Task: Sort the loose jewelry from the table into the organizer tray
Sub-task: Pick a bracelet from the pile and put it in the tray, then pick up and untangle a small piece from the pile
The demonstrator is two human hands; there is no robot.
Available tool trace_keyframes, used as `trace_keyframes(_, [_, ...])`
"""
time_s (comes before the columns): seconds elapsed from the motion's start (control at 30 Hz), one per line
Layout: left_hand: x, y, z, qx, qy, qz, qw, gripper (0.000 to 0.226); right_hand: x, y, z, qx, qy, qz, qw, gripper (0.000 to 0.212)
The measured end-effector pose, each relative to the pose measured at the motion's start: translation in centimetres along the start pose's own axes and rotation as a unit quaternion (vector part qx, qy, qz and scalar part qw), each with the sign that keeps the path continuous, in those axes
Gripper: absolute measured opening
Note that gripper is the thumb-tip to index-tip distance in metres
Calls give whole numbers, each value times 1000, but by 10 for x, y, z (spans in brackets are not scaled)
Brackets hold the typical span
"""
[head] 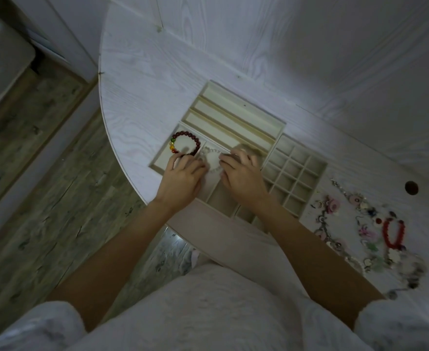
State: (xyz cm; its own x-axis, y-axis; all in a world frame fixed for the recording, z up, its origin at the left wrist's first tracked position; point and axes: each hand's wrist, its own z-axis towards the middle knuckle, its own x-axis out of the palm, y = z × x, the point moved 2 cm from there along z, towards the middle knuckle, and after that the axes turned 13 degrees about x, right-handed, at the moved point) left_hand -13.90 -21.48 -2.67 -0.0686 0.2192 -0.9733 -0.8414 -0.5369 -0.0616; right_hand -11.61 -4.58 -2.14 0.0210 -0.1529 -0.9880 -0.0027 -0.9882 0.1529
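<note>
I see a pale bead bracelet [212,160] lying in a compartment of the tray [279,127], between the two hands. The left hand [183,176] has curled fingers at the bracelet's left side; the right hand [243,173] has curled fingers at its right side. Both appear to pinch the bracelet, though the fingertips hide the actual contact.

In the next compartment to the left lies a dark red bracelet [185,146] with a few coloured beads; the left hand's fingers touch or overlap its near edge, I cannot tell which. Behind these run long narrow slots [233,115], and to the right is a grid of small cells [294,176].

The tray sits on a white wood-grain table [145,72]. Well to the right, on the table, lies the loose jewelry pile [365,224], including a red bracelet [394,234], chains and pink pieces. A dark round hole [411,187] marks the table beyond.
</note>
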Motion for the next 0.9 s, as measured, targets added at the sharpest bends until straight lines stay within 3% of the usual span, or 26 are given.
trace_keyframes(0.13, [-4,-7,3,-17,6,-5,1000,33,-6,-3,-5,7,22,39,999,41])
trace_keyframes(0.27, [-19,-39,15,-75,-22,-87,993,31,-37,-17,-34,30,-30,112,993,36])
trace_keyframes(0.4, [-31,-101,43,-150,-63,-299,940,21,-63,-71,-100,124,-77,166,975,28])
trace_keyframes(0.5, [-26,-160,73,-107,-53,-359,926,17,-62,-129,-160,235,-52,173,955,18])
trace_keyframes(0.6, [-10,-209,101,-17,9,-339,941,25,-55,-179,-207,327,-25,142,934,16])
trace_keyframes(0.73, [21,-261,135,96,89,-261,956,28,-57,-239,-240,379,-45,123,916,18])
trace_keyframes(0.8, [33,-275,143,125,138,-195,963,34,-58,-261,-240,379,-47,124,916,19])
trace_keyframes(0.9, [44,-278,141,100,171,-144,970,35,-57,-281,-222,309,-63,110,943,26])
